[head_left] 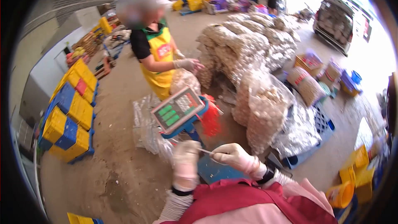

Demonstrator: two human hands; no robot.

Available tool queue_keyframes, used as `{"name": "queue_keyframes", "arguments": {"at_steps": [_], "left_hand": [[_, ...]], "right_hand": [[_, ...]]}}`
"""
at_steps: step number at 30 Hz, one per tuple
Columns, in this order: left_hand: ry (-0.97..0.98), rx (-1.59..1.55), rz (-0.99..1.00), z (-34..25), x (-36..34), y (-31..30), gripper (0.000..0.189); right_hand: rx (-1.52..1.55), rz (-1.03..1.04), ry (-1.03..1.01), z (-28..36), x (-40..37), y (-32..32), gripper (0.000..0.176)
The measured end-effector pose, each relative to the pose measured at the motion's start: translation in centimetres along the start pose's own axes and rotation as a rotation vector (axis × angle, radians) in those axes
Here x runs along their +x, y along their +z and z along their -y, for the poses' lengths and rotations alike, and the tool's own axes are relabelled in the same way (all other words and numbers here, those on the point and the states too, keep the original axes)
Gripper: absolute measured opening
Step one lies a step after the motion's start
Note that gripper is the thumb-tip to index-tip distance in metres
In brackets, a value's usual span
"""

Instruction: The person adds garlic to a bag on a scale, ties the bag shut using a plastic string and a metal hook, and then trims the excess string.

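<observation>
Cloth apron [248,201] curves; right hand [235,156] pinches thin cord [205,151].

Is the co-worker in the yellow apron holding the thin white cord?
No, the cord runs between the wearer's left hand and right hand, well apart from the co-worker's hands.

No txt clearly legible. Scale display [177,110], ctr of frame: 3 lit green readouts, nos. too blurred; the printing to their R also too small to make out. Yellow apron [156,72], upper L of ctr: red logo w/ pale lettering, can't be read. Pale sack [310,88], R of ctr: red lettering, slanted, too fuzzy to spell out.
</observation>
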State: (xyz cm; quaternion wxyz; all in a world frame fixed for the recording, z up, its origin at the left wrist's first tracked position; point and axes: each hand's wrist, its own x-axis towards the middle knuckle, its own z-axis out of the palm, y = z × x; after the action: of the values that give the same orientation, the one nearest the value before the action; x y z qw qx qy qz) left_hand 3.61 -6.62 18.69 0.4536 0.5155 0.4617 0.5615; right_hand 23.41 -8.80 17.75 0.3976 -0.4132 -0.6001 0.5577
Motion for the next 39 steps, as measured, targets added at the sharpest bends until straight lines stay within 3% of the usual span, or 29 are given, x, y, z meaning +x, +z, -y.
{"name": "queue_keyframes", "arguments": {"at_steps": [1, 2, 3, 4, 5, 6, 7, 8, 9, 10, 13, 14, 16, 17, 18, 19, 20, 21, 23, 24, 25, 26, 28, 30, 31, 34, 36, 38, 39], "left_hand": [[0.152, 0.291, -0.103, -1.3, 0.9, -2.0, 0.011], [0.251, 0.13, -0.232, 1.5, 2.7, -5.7, 0.007], [0.074, -0.071, -0.474, 1.2, 4.1, -8.6, 0.005], [0.085, -0.048, -0.629, 0.7, 5.2, -11.8, 0.007], [0.202, 0.09, -0.682, 3.8, 6.7, -18.2, 0.007], [0.148, 0.317, -0.729, 4.5, 6.9, -23.6, 0.013], [0.133, 0.371, -0.824, 4.5, 6.4, -26.6, 0.016], [0.119, 0.423, -0.915, 4.6, 5.9, -29.0, 0.02], [0.103, 0.398, -0.959, 5.4, 5.4, -31.3, 0.023], [0.083, 0.373, -1.001, 6.2, 5.0, -33.0, 0.026], [-0.088, 0.604, -1.016, 5.9, 3.6, -34.5, 0.035], [-0.09, 0.602, -1.008, 5.3, 3.3, -33.5, 0.035], [0.036, 1.067, -0.943, 4.0, 3.1, -29.9, 0.043], [0.088, 1.175, -0.851, 2.2, 3.1, -25.7, 0.047], [0.131, 1.035, -0.709, 0.4, 2.4, -20.3, 0.045], [0.126, 0.771, -0.526, -1.5, 1.2, -13.7, 0.043], [0.048, 0.133, -0.396, -1.0, -0.3, -8.3, 0.036], [0.006, 0.345, 0.038, -0.6, -1.5, -5.6, 0.035], [-0.157, 0.271, 0.527, 0.0, -2.9, -0.1, 0.039], [-0.446, -0.002, 0.548, -0.4, -3.3, 1.9, 0.037], [-0.578, -0.034, 0.505, -0.1, -3.0, 1.9, 0.032], [-0.505, -0.229, 0.535, 0.3, -2.8, 1.7, 0.032], [-0.52, -0.151, 0.509, -0.7, -2.6, 1.8, 0.046], [-0.547, -0.15, 0.434, 0.2, -2.2, 1.3, 0.044], [-0.573, -0.152, 0.387, 0.9, -2.2, 1.1, 0.042], [-0.529, -0.333, 0.242, 2.2, -2.1, 0.8, 0.029], [-0.203, -0.204, 0.283, 3.1, -2.0, 0.2, 0.022], [-0.467, -0.465, 0.151, 1.8, -1.7, 0.6, 0.019], [-0.274, -0.284, 0.235, 2.7, -1.7, 0.5, 0.014]], "right_hand": [[-0.004, 0.056, 0.0, -0.9, -0.9, -0.9, 0.031], [-0.013, 0.116, -0.009, -1.2, -1.7, -2.2, 0.031], [-0.092, 0.204, 0.144, -0.8, -2.8, -4.0, 0.031], [-0.067, 0.214, 0.126, -2.4, -4.0, -5.7, 0.031], [-0.153, 0.22, 0.089, -3.3, -5.2, -7.5, 0.031], [-0.166, 0.198, 0.291, -2.3, -6.5, -9.2, 0.031], [-0.165, 0.163, 0.334, -3.6, -7.6, -11.1, 0.029], [-0.208, 0.111, 0.293, -5.0, -8.7, -12.7, 0.026], [-0.239, 0.049, 0.395, -4.9, -9.6, -13.9, 0.024], [-0.22, -0.003, 0.321, -6.6, -10.4, -15.0, 0.023], [-0.24, -0.07, 0.334, -6.6, -11.2, -16.0, 0.022], [-0.366, -0.123, 0.268, -6.3, -11.0, -16.0, 0.023], [-0.572, -0.19, 0.259, -4.8, -9.3, -14.3, 0.024], [-0.603, -0.084, 0.209, -4.2, -7.8, -12.9, 0.026], [-0.713, -0.085, 0.069, -2.9, -6.5, -10.2, 0.027], [-0.75, -0.025, -0.087, -3.1, -5.0, -8.0, 0.027], [-0.756, 0.067, -0.138, -2.3, -3.6, -5.4, 0.026], [-0.741, 0.125, -0.27, -1.4, -2.7, -3.3, 0.018], [-0.706, 0.078, -0.436, -0.2, -1.2, -0.4, 0.019], [-0.711, 0.055, -0.478, 0.2, -0.7, 0.1, 0.019], [-0.658, 0.061, -0.489, 0.8, -0.4, -0.2, 0.02], [-0.601, 0.07, -0.502, 1.3, -0.2, -0.9, 0.021], [-0.488, 0.114, -0.348, 1.7, -0.4, -2.0, 0.019], [-0.427, 0.04, -0.411, 1.0, -0.5, -2.7, 0.017], [-0.33, 0.002, -0.341, 0.6, -0.7, -2.7, 0.015], [-0.141, -0.381, -0.138, -1.4, -0.9, -2.7, 0.014], [0.121, -0.597, 0.032, -5.2, -0.2, -3.6, 0.03], [-0.119, -0.562, 0.037, -7.1, -0.8, -3.8, 0.038], [-0.061, -0.359, 0.018, -5.0, -1.4, -3.4, 0.042]]}}
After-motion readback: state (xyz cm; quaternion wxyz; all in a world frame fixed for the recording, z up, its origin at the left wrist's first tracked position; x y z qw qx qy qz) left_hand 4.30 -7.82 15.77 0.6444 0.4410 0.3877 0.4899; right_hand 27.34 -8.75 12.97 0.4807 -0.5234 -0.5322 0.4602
